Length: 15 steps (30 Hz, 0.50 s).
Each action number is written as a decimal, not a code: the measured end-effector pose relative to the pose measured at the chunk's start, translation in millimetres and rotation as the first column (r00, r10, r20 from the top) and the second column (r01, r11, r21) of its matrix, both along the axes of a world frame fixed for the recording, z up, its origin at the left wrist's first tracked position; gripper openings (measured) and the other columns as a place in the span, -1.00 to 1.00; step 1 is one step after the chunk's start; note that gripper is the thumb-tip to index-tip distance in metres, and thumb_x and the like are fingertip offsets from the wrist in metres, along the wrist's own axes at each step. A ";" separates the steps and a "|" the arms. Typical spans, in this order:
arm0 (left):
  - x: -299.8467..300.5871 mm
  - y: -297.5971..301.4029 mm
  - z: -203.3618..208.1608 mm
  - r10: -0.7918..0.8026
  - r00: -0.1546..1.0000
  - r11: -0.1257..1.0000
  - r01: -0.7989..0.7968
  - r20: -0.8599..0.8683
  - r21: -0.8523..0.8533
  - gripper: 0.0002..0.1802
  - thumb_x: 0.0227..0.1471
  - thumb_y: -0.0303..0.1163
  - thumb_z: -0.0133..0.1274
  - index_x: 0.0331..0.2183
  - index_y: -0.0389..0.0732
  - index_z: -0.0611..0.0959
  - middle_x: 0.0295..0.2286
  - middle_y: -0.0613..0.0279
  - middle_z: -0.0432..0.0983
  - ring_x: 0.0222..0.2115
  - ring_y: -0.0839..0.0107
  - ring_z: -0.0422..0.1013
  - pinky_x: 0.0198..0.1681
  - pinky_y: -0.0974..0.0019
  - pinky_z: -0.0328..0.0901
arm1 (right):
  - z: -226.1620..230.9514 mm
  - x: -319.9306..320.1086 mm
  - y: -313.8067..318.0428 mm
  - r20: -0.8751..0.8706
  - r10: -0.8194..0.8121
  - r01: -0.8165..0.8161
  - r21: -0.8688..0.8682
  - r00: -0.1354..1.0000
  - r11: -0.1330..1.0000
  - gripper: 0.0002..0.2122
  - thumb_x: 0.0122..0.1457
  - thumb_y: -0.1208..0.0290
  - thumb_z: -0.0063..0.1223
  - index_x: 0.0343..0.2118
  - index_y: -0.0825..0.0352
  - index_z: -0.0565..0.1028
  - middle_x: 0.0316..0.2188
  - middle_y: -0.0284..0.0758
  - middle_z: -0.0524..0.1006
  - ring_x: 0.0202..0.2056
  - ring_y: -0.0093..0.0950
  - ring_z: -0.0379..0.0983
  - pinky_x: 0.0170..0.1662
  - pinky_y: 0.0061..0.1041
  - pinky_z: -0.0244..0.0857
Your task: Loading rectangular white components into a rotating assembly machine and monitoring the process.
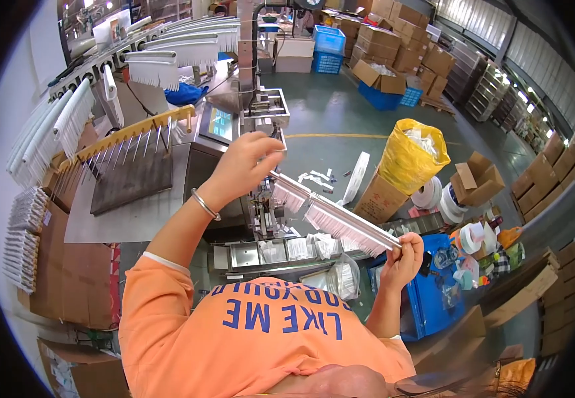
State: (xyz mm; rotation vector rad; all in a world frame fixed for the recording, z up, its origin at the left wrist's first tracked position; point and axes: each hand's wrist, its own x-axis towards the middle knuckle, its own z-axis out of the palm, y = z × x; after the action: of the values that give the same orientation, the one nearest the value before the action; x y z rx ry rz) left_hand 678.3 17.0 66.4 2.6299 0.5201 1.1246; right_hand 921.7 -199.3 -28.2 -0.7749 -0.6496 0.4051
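Observation:
A long slim metal rail (350, 215) slants across in front of me, with rows of thin white strips hanging along its lower side. My right hand (403, 259) pinches the rail's right end between thumb and fingers. My left hand (251, 159), with a silver bangle on the wrist, is raised just above the rail's left end. Its fingers are bent and apart from the thumb, with nothing visible between them. Beneath the rail, a metal tray (254, 254) holds small clear bags of white pieces.
At left, a steel worktable (128, 225) carries a wooden-handled rack of pins (128, 140) and a touchscreen (220, 125). Loaded white rails (188, 50) hang behind it. A yellow sack (410, 162) stands on a carton ahead right. A blue crate (433, 305) sits beside my right arm.

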 end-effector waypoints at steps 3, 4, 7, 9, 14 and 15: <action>-12.0 -5.5 -10.6 -0.016 0.990 0.794 0.097 0.139 -0.600 -0.79 0.05 -0.40 -0.15 -0.32 -0.29 0.53 -0.50 0.35 0.41 -0.49 0.58 0.30 -0.41 0.52 0.21 | 5.0 0.5 5.3 -0.003 0.018 -0.018 0.009 1.000 1.000 -0.93 0.10 0.55 -0.26 -0.44 0.34 0.31 -0.66 -0.48 0.24 -0.70 -0.77 0.06 -0.68 -0.81 -0.08; -15.8 -6.7 -14.4 -0.006 0.990 0.796 0.092 0.143 -0.599 -0.79 0.05 -0.40 -0.15 -0.32 -0.29 0.53 -0.50 0.35 0.41 -0.49 0.58 0.30 -0.41 0.52 0.21 | 7.0 -0.4 8.8 -0.012 0.034 -0.034 0.011 0.999 0.999 -0.93 0.10 0.54 -0.26 -0.44 0.34 0.31 -0.66 -0.48 0.25 -0.70 -0.77 0.06 -0.68 -0.81 -0.08; -31.9 -5.7 -25.9 -0.120 0.957 0.573 0.284 0.264 -0.769 -0.78 0.04 -0.48 -0.18 -0.28 -0.29 0.51 -0.53 0.40 0.36 -0.55 0.67 0.24 -0.47 0.60 0.17 | 7.0 -3.7 23.0 0.030 0.108 -0.108 0.004 0.994 0.994 -0.93 0.10 0.54 -0.26 -0.45 0.33 0.31 -0.66 -0.47 0.25 -0.70 -0.77 0.07 -0.69 -0.80 -0.07; -49.0 -6.5 -28.4 -0.082 0.958 0.554 0.273 0.275 -0.786 -0.78 0.03 -0.49 -0.18 -0.27 -0.28 0.52 -0.54 0.40 0.35 -0.56 0.67 0.24 -0.48 0.60 0.16 | 9.1 -10.9 37.5 0.055 0.159 -0.159 0.004 0.986 0.987 -0.93 0.10 0.54 -0.26 -0.45 0.33 0.31 -0.67 -0.47 0.25 -0.70 -0.77 0.07 -0.68 -0.79 -0.06; -126.4 -23.4 -25.5 -0.030 0.970 0.531 0.220 0.241 -0.818 -0.73 -0.02 -0.55 -0.17 -0.21 -0.27 0.48 -0.50 0.38 0.32 -0.55 0.65 0.25 -0.49 0.58 0.19 | 14.8 -52.5 84.9 0.090 0.353 -0.351 -0.035 0.931 0.936 -0.94 0.09 0.54 -0.26 -0.44 0.34 0.30 -0.66 -0.45 0.27 -0.70 -0.76 0.08 -0.64 -0.79 -0.01; -148.3 -30.3 -25.2 0.000 0.981 0.541 0.163 0.194 -0.825 -0.72 -0.03 -0.56 -0.15 -0.20 -0.27 0.47 -0.49 0.38 0.32 -0.55 0.64 0.25 -0.48 0.57 0.19 | 11.2 -59.7 97.3 0.163 0.408 -0.408 -0.032 0.898 0.912 -0.94 0.08 0.54 -0.27 -0.44 0.34 0.30 -0.62 -0.45 0.28 -0.69 -0.76 0.08 -0.62 -0.79 -0.01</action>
State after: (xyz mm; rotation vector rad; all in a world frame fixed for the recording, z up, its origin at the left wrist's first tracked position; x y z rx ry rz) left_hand 529.9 -13.4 41.2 1.6587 0.6743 0.7585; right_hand 862.1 -101.9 -16.9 -0.6711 -0.9764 0.7288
